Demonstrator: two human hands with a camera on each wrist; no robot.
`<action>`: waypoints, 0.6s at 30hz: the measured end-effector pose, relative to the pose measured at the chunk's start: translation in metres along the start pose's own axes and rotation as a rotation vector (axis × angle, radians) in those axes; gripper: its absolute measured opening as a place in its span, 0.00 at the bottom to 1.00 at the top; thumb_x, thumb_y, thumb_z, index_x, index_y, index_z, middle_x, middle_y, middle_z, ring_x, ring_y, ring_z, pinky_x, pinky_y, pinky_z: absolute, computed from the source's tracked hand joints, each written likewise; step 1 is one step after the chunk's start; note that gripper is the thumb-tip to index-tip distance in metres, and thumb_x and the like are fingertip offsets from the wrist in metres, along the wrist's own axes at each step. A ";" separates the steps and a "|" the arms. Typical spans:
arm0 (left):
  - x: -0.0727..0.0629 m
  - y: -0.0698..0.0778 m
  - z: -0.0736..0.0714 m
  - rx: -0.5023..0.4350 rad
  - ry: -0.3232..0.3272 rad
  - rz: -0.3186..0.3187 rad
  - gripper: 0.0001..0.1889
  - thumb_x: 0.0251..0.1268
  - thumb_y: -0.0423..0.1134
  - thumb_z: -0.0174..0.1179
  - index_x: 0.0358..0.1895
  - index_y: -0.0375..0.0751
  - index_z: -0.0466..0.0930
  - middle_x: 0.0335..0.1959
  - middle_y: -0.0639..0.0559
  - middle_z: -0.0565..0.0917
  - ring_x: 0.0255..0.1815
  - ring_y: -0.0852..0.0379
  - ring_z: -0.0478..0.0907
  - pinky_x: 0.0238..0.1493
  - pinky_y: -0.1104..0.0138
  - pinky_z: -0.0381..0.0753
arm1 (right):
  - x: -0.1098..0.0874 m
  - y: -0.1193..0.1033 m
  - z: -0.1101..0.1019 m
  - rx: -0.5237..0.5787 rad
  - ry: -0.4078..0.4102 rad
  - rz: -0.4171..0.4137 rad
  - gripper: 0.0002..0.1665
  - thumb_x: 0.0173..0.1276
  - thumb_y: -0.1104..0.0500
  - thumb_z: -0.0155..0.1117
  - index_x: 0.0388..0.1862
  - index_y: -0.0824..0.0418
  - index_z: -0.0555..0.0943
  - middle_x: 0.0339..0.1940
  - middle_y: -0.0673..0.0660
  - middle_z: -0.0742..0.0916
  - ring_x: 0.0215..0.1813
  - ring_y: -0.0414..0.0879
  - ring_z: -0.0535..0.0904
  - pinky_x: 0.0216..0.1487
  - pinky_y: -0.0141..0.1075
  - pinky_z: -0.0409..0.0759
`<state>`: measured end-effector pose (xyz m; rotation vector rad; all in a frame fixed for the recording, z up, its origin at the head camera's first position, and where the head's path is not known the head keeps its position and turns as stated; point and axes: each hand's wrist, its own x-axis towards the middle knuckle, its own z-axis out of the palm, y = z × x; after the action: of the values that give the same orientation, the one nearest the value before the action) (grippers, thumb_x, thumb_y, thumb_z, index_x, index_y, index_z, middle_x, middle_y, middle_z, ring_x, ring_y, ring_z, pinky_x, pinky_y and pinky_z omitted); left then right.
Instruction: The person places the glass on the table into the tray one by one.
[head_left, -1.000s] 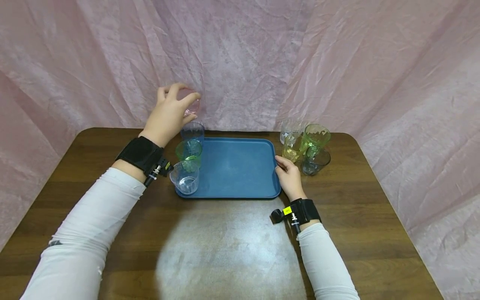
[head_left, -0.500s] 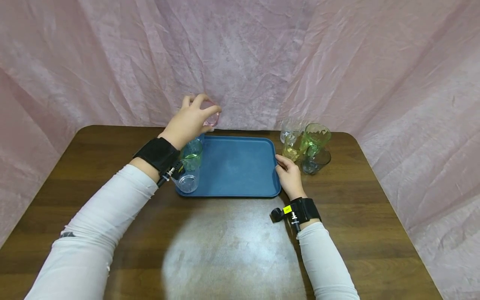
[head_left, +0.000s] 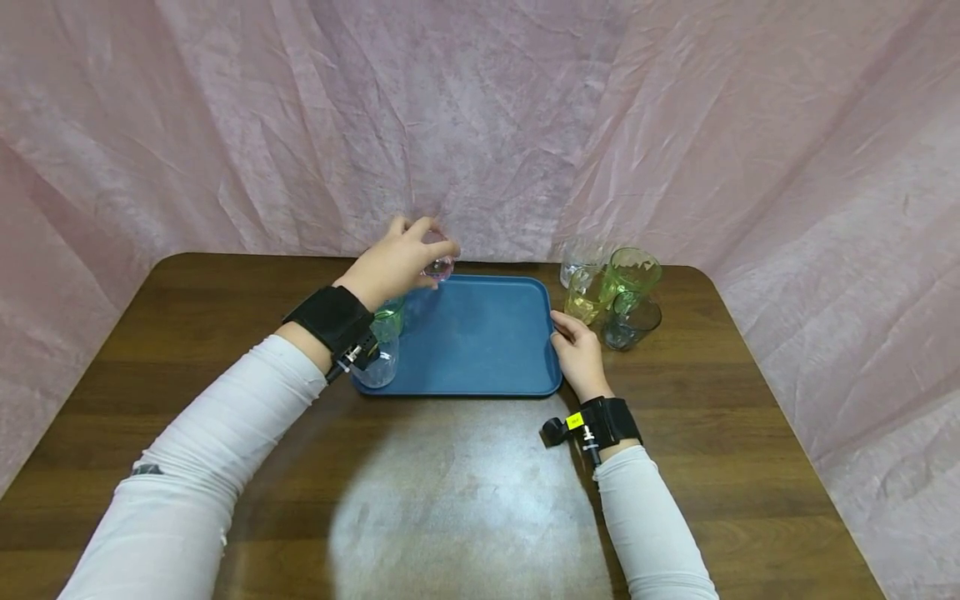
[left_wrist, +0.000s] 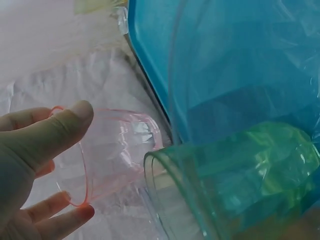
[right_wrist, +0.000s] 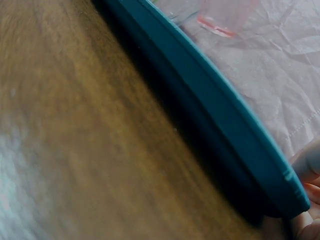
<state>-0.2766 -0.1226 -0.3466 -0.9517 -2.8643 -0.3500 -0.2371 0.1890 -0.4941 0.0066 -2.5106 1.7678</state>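
Observation:
My left hand (head_left: 393, 262) holds a transparent pink cup (head_left: 438, 265) by its rim, above the far left part of the blue tray (head_left: 483, 337). In the left wrist view, thumb and fingers are spread round the rim of that pink cup (left_wrist: 117, 155). On the tray's left side stand a green cup (head_left: 390, 318) and a clear cup (head_left: 381, 367), both partly covered by my left wrist. The blue cup behind them is hidden by the hand. My right hand (head_left: 579, 354) grips the tray's right edge, with fingers above and below it in the right wrist view.
Right of the tray is a cluster of cups: a clear one (head_left: 577, 258), a yellow one (head_left: 583, 298), a green one (head_left: 632, 271) and a dark grey one (head_left: 630, 323). All stand on the wooden table (head_left: 712, 417). A pink curtain (head_left: 487, 125) hangs behind.
My left hand has moved right and down with the pink cup, from beyond the blue cup to over the tray's far edge. The right hand stays on the tray.

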 end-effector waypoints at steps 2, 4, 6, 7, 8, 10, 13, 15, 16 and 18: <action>0.000 -0.001 0.003 0.007 -0.009 0.016 0.25 0.58 0.40 0.74 0.60 0.54 0.81 0.66 0.39 0.71 0.60 0.30 0.67 0.48 0.47 0.82 | 0.000 0.000 0.000 -0.001 0.001 0.000 0.24 0.76 0.70 0.52 0.70 0.70 0.74 0.70 0.68 0.75 0.70 0.59 0.73 0.69 0.46 0.73; 0.000 -0.001 0.005 0.009 -0.015 0.032 0.25 0.56 0.40 0.74 0.59 0.54 0.82 0.65 0.39 0.72 0.60 0.31 0.67 0.48 0.47 0.82 | -0.001 -0.001 0.001 -0.001 0.005 -0.001 0.24 0.76 0.70 0.53 0.69 0.70 0.74 0.70 0.68 0.76 0.70 0.58 0.73 0.69 0.46 0.73; 0.000 -0.003 0.008 0.011 -0.021 0.043 0.25 0.56 0.39 0.75 0.59 0.55 0.82 0.64 0.40 0.72 0.61 0.31 0.67 0.48 0.47 0.82 | -0.001 -0.001 0.001 -0.002 0.007 -0.004 0.24 0.76 0.70 0.53 0.69 0.71 0.74 0.69 0.68 0.76 0.70 0.58 0.73 0.69 0.46 0.73; 0.000 -0.003 0.008 0.011 -0.028 0.047 0.25 0.56 0.39 0.75 0.59 0.55 0.82 0.63 0.41 0.72 0.61 0.31 0.67 0.48 0.47 0.82 | -0.001 -0.001 0.002 -0.003 0.006 -0.003 0.24 0.76 0.70 0.53 0.69 0.71 0.74 0.69 0.68 0.76 0.70 0.58 0.73 0.69 0.46 0.73; 0.000 -0.003 0.009 0.011 -0.033 0.052 0.25 0.56 0.39 0.75 0.59 0.55 0.82 0.63 0.41 0.73 0.62 0.31 0.67 0.49 0.47 0.82 | -0.001 -0.001 0.002 -0.001 0.005 -0.003 0.24 0.76 0.70 0.53 0.69 0.71 0.74 0.69 0.68 0.76 0.70 0.58 0.73 0.69 0.46 0.73; -0.001 -0.003 0.011 0.012 -0.044 0.062 0.25 0.56 0.39 0.75 0.59 0.54 0.82 0.62 0.41 0.73 0.63 0.30 0.67 0.52 0.46 0.81 | -0.002 -0.001 0.002 0.000 0.005 -0.003 0.24 0.76 0.70 0.53 0.69 0.71 0.74 0.69 0.68 0.76 0.70 0.58 0.73 0.70 0.45 0.72; -0.001 -0.003 0.014 0.019 -0.079 0.055 0.26 0.57 0.39 0.75 0.61 0.54 0.81 0.64 0.41 0.72 0.66 0.28 0.65 0.55 0.44 0.80 | -0.002 -0.001 0.002 0.002 0.002 -0.003 0.24 0.76 0.70 0.53 0.69 0.71 0.74 0.70 0.68 0.75 0.70 0.59 0.73 0.70 0.46 0.72; -0.001 -0.003 0.015 0.027 -0.098 0.045 0.27 0.57 0.40 0.75 0.62 0.54 0.81 0.65 0.41 0.72 0.68 0.26 0.63 0.55 0.43 0.81 | -0.003 -0.001 0.002 0.000 0.003 -0.004 0.24 0.76 0.70 0.53 0.69 0.71 0.74 0.70 0.68 0.75 0.70 0.59 0.73 0.69 0.46 0.73; -0.001 -0.003 0.016 0.034 -0.111 0.036 0.27 0.58 0.40 0.74 0.63 0.54 0.80 0.65 0.41 0.72 0.69 0.25 0.62 0.54 0.42 0.81 | -0.003 -0.001 0.002 0.000 0.002 -0.002 0.24 0.76 0.70 0.52 0.70 0.71 0.74 0.70 0.68 0.75 0.70 0.59 0.73 0.69 0.46 0.73; -0.001 -0.002 0.015 0.042 -0.121 0.033 0.27 0.59 0.40 0.74 0.63 0.54 0.80 0.65 0.40 0.72 0.69 0.25 0.62 0.53 0.43 0.82 | -0.003 -0.001 0.001 -0.001 0.003 -0.002 0.24 0.76 0.70 0.52 0.70 0.71 0.74 0.70 0.68 0.75 0.70 0.59 0.73 0.69 0.46 0.73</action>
<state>-0.2777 -0.1208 -0.3621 -1.0455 -2.9463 -0.2358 -0.2337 0.1874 -0.4941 0.0070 -2.5084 1.7649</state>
